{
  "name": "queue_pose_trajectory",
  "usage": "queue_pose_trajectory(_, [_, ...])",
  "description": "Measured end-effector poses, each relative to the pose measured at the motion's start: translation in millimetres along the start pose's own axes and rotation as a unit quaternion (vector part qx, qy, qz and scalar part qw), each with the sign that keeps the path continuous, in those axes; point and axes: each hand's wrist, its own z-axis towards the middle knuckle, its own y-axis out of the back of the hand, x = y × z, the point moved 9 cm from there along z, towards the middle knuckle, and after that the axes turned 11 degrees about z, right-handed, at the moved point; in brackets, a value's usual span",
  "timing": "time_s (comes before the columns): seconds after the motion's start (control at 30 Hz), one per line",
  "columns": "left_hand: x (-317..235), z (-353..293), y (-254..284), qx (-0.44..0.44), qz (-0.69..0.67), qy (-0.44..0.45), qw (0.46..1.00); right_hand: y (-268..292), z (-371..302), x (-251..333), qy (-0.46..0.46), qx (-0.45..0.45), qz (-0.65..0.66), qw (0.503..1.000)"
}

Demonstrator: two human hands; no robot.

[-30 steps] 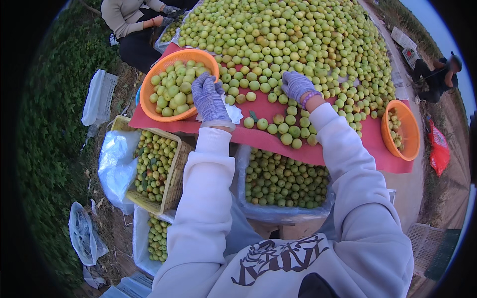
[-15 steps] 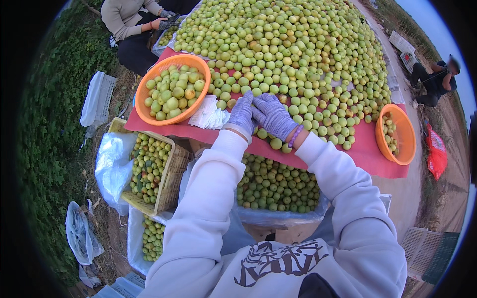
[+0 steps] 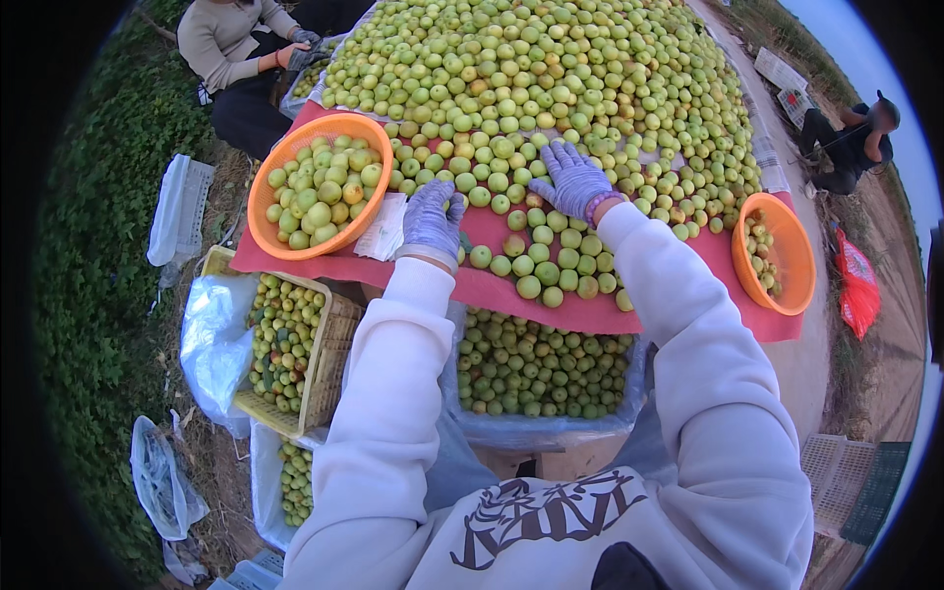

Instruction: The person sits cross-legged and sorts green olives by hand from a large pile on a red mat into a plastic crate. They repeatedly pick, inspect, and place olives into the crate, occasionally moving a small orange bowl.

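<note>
A broad heap of round, green, jujube-like fruit [image 3: 551, 88] covers the red cloth [image 3: 482, 285] in front of me. My left hand [image 3: 433, 218], in a purple-grey knit glove, is over the near left edge of the heap, beside folded white paper [image 3: 382, 228]. Its thumb stands apart from its fingers and I see nothing in it. In a matching glove, my right hand [image 3: 572, 182] lies palm down on the fruit further in, fingers spread. Several loose fruits sit on the cloth between and below the hands.
Orange baskets of fruit stand left [image 3: 258, 211] and right [image 3: 801, 258]. Below the cloth are a plastic-lined crate [image 3: 551, 431] of fruit at my knees and a yellow crate [image 3: 334, 339]. One gloved person [image 3: 231, 59] sits far left; another [image 3: 848, 147] crouches far right.
My hands were together at the near edge of the heap; now they are apart. The left moved left and the right moved right and farther in, its fingers spreading over the fruit.
</note>
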Motion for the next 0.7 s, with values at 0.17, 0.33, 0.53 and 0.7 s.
queue_pose_trajectory(0.17, [11.0, 0.1, 2.9, 0.002, -0.040, 0.069, 0.997, 33.7, -55.7, -57.2, -0.040, -0.161, 0.057, 0.984])
queue_pose_trajectory(0.33, [10.0, -4.4, 3.0, -0.026, -0.013, 0.086, 0.996, 4.0, -103.4, -77.2, -0.086, -0.053, 0.010, 0.995])
queue_pose_trajectory(0.53, [10.5, -7.5, 20.3, -0.131, -0.005, 0.058, 0.990, 59.4, -58.4, -39.3, -0.063, -0.228, 0.108, 0.966])
queue_pose_trajectory(0.7, [18.1, -3.9, 23.1, -0.116, -0.010, 0.063, 0.991, 44.0, 46.7, 96.0, 0.150, -0.163, 0.149, 0.964])
